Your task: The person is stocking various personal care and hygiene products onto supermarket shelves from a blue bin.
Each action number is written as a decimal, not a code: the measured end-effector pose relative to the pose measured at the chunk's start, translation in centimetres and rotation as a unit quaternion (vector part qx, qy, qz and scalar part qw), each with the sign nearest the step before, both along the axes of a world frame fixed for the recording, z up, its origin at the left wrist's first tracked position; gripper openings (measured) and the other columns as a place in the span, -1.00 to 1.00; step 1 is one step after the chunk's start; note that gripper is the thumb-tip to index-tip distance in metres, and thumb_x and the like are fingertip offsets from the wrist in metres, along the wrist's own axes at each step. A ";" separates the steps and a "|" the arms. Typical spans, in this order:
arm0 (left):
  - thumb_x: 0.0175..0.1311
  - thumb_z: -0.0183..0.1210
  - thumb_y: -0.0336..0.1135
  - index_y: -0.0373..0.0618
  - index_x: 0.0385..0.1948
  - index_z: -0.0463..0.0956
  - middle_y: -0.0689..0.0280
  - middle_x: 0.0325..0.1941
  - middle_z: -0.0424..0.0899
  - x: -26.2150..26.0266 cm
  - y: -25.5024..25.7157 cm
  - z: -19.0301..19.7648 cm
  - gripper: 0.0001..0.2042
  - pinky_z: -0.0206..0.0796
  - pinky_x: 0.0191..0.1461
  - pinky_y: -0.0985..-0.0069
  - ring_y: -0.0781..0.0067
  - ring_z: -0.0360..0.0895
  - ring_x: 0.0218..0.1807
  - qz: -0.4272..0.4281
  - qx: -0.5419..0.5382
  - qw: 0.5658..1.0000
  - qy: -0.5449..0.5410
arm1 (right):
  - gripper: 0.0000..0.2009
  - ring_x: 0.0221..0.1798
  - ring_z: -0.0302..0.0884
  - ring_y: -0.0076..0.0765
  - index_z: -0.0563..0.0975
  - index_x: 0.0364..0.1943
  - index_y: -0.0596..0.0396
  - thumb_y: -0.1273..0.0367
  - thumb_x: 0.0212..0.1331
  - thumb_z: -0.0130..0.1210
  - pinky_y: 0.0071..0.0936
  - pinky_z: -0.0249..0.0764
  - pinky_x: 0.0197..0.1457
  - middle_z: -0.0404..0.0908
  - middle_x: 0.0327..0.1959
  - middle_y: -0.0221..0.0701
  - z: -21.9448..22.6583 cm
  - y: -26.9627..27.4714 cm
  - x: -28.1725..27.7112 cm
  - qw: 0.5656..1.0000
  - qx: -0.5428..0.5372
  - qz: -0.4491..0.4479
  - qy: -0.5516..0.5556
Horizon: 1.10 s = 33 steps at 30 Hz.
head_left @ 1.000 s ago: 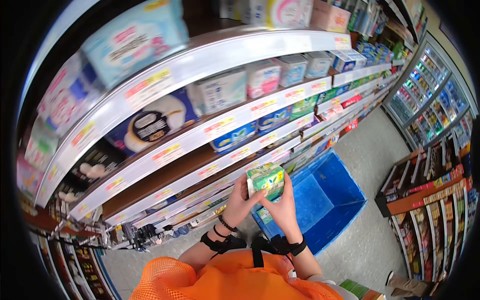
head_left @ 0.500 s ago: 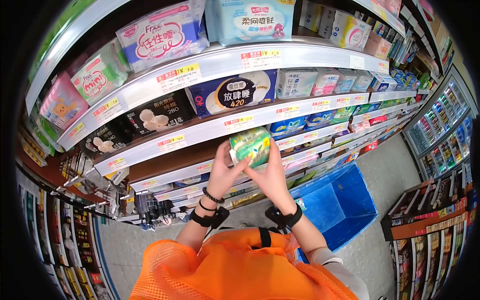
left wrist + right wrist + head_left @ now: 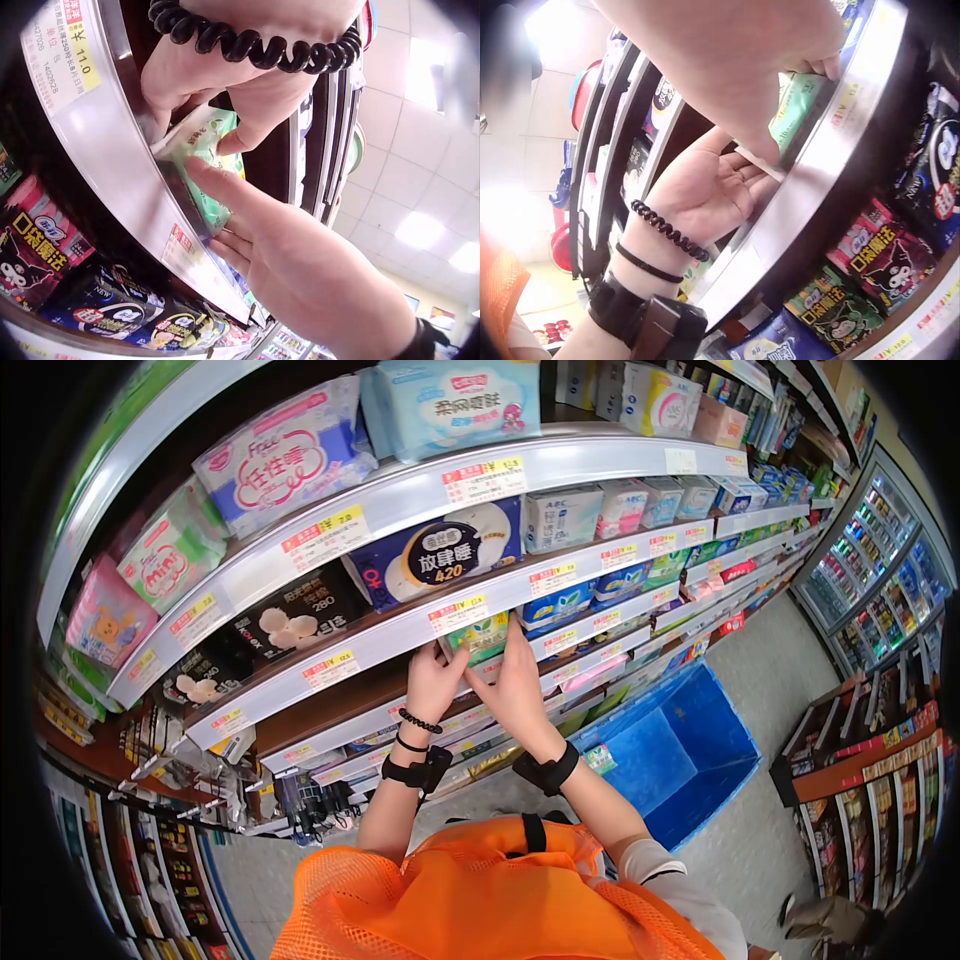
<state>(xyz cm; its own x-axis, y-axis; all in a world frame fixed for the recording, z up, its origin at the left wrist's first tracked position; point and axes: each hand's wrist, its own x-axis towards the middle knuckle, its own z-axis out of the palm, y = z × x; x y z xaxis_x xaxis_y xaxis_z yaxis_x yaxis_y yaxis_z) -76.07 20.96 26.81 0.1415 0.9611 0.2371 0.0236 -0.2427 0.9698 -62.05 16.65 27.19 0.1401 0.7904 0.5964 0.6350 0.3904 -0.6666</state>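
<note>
Both hands hold a green pack of sanitary pads (image 3: 484, 639) at the front of a lower shelf, partly under the price-tag rail above. The left hand (image 3: 437, 685) grips the pack's left side. On its opposite side is the right hand (image 3: 510, 685), thumb near the left thumb. In the left wrist view, both thumbs press the face of the green pack (image 3: 214, 169), close by the white shelf edge (image 3: 139, 172). Fingers of the right hand (image 3: 780, 67) curl over one end of the pack (image 3: 801, 109) in the right wrist view, while the left hand (image 3: 701, 184) reaches under the other end.
Blue packs (image 3: 558, 606) stand on the same shelf to the right. Above are a dark blue pack (image 3: 440, 555) and black packs (image 3: 300, 615). A blue crate (image 3: 690, 730) with a small green pack (image 3: 599, 760) inside is on the floor at right. Bagged goods hang lower left.
The hands have carried the green pack from above the crate's edge up and left to the shelf, its top now under the rail. The view has swung left.
</note>
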 end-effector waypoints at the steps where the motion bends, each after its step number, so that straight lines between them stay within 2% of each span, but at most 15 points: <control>1: 0.28 0.17 -0.45 -0.46 0.09 0.35 0.10 0.06 0.56 0.2 0.2 -0.1 -0.61 0.39 0.15 0.50 0.42 0.51 0.09 0.005 0.004 1.000 -0.002 | -0.14 0.33 0.21 0.24 0.09 0.31 0.44 0.32 -0.02 0.34 -0.10 0.22 0.37 0.23 0.30 0.16 -0.4 -0.1 0.2 1.000 -0.003 0.006 0.003; 2: 0.28 0.17 -0.45 -0.46 0.09 0.35 0.10 0.06 0.56 0.5 0.3 -0.2 -0.61 0.39 0.15 0.50 0.42 0.51 0.09 0.000 0.002 1.000 0.000 | -0.16 0.36 0.19 0.24 0.08 0.32 0.42 0.34 0.02 0.32 -0.10 0.20 0.39 0.20 0.32 0.16 -0.8 -0.2 0.4 1.000 -0.007 0.013 0.007; 5: 0.22 0.23 -0.41 -0.53 -0.05 0.45 0.02 -0.07 0.64 1.3 0.7 -0.3 -0.64 0.45 0.02 0.48 0.36 0.62 -0.03 0.088 0.056 0.995 -0.001 | -0.21 0.38 0.18 0.23 0.08 0.34 0.38 0.38 0.07 0.27 -0.10 0.19 0.40 0.19 0.34 0.14 -1.6 -0.5 0.9 0.999 0.022 -0.013 -0.024; 7: 0.21 0.24 -0.42 -0.53 -0.06 0.46 0.01 -0.06 0.62 1.6 0.6 -0.2 -0.64 0.47 0.04 0.45 0.33 0.61 -0.02 0.099 0.052 0.994 0.008 | -0.23 0.37 0.19 0.22 0.08 0.35 0.35 0.41 0.08 0.24 -0.10 0.21 0.38 0.20 0.34 0.12 -1.7 -0.8 0.8 0.999 0.030 -0.022 -0.022; 9: 0.23 0.24 -0.46 -0.49 0.01 0.41 0.04 0.08 0.51 2.3 0.1 -0.2 -0.63 0.48 0.12 0.42 0.33 0.52 0.11 0.156 0.089 0.983 0.024 | -0.23 0.37 0.20 0.19 0.10 0.35 0.35 0.42 0.07 0.24 -0.11 0.22 0.37 0.18 0.35 0.11 -1.7 -1.2 1.0 0.997 0.022 -0.012 -0.066; 10: 0.20 0.27 -0.47 -0.45 0.04 0.41 0.05 0.11 0.44 2.7 -0.1 0.0 -0.60 0.50 0.15 0.34 0.26 0.51 0.12 0.163 0.094 0.982 0.003 | -0.22 0.40 0.17 0.16 0.08 0.38 0.32 0.39 0.09 0.24 -0.12 0.22 0.37 0.14 0.39 0.09 -1.5 -1.1 1.3 0.996 0.020 -0.004 -0.087; 13: 0.19 0.28 -0.47 -0.41 0.04 0.42 0.08 0.11 0.40 3.2 -0.5 0.5 -0.60 0.50 0.14 0.34 0.23 0.49 0.13 0.199 0.114 0.973 0.032 | -0.19 0.41 0.15 0.14 0.06 0.39 0.31 0.38 0.08 0.24 -0.12 0.20 0.38 0.12 0.40 0.08 -1.1 -1.3 1.9 0.993 0.007 -0.008 -0.119; 14: 0.15 0.31 -0.47 -0.47 0.01 0.45 0.01 0.14 0.36 3.3 -0.2 0.1 -0.60 0.53 0.10 0.34 0.20 0.53 0.08 0.208 0.128 0.970 0.023 | -0.19 0.44 0.12 0.10 0.05 0.41 0.26 0.35 0.10 0.23 -0.12 0.15 0.42 0.10 0.42 0.03 -1.2 -1.5 2.0 0.992 -0.012 -0.013 -0.124; 18: 0.19 0.27 -0.53 -0.41 -0.02 0.47 0.09 0.09 0.39 4.1 -0.2 -0.2 -0.67 0.52 0.08 0.37 0.27 0.54 0.05 0.237 0.193 0.952 0.013 | -0.22 0.48 0.07 -0.04 0.10 0.42 0.11 0.29 0.11 0.21 -0.16 0.06 0.48 0.10 0.46 -0.17 -1.2 -1.7 3.4 0.977 -0.043 -0.032 -0.208; 21: 0.18 0.27 -0.53 -0.37 -0.03 0.49 0.12 0.07 0.40 4.4 -0.3 -0.4 -0.69 0.51 0.08 0.39 0.29 0.52 0.05 0.247 0.236 0.938 0.055 | -0.23 0.48 0.08 -0.08 0.12 0.41 0.10 0.29 0.10 0.22 -0.17 0.06 0.48 0.11 0.46 -0.19 -1.3 -1.4 4.0 0.963 -0.045 -0.046 -0.262; 23: 0.18 0.28 -0.53 -0.36 -0.01 0.47 0.11 0.08 0.39 4.5 -0.3 -0.1 -0.66 0.49 0.10 0.38 0.28 0.52 0.05 0.247 0.227 0.939 0.078 | -0.27 0.47 0.10 -0.06 0.18 0.38 0.13 0.31 0.10 0.22 -0.17 0.08 0.47 0.12 0.45 -0.17 -1.2 -1.3 4.1 0.967 -0.043 -0.045 -0.246; 25: 0.17 0.28 -0.53 -0.36 0.01 0.45 0.10 0.09 0.38 5.1 -0.2 0.1 -0.64 0.47 0.13 0.37 0.27 0.51 0.05 0.243 0.218 0.940 0.097 | -0.29 0.47 0.08 -0.07 0.20 0.36 0.14 0.33 0.08 0.19 -0.18 0.07 0.48 0.11 0.45 -0.17 -1.3 -1.6 4.5 0.984 -0.026 -0.009 -0.173; 27: 0.16 0.29 -0.51 -0.34 0.06 0.40 0.06 0.13 0.34 5.8 -0.3 -0.1 -0.58 0.38 0.20 0.30 0.20 0.43 0.13 0.308 0.288 0.903 0.079 | -0.34 0.45 0.12 -0.02 0.24 0.33 0.16 0.37 0.09 0.18 -0.17 0.13 0.45 0.14 0.43 -0.14 -2.2 -2.4 5.4 0.989 -0.017 -0.012 -0.145; 29: 0.16 0.28 -0.48 -0.27 0.04 0.40 0.04 0.17 0.31 6.0 -1.7 0.9 -0.60 0.09 0.33 0.19 0.07 0.25 0.27 0.347 0.294 0.868 0.199 | -0.36 0.42 0.16 0.01 0.26 0.31 0.18 0.39 0.09 0.18 -0.15 0.19 0.41 0.18 0.41 -0.13 -3.7 -3.8 7.2 0.993 -0.022 0.004 -0.113; 33: 0.17 0.23 -0.52 -0.20 -0.04 0.42 0.09 0.19 0.34 9.3 -4.2 0.0 -0.69 0.05 0.35 0.19 0.11 0.27 0.27 0.299 0.292 0.887 0.197 | -0.50 0.35 0.24 0.08 0.37 0.16 0.20 0.43 0.08 0.18 -0.14 0.28 0.34 0.30 0.29 -0.08 -7.5 -7.3 12.8 0.993 -0.087 -0.041 -0.068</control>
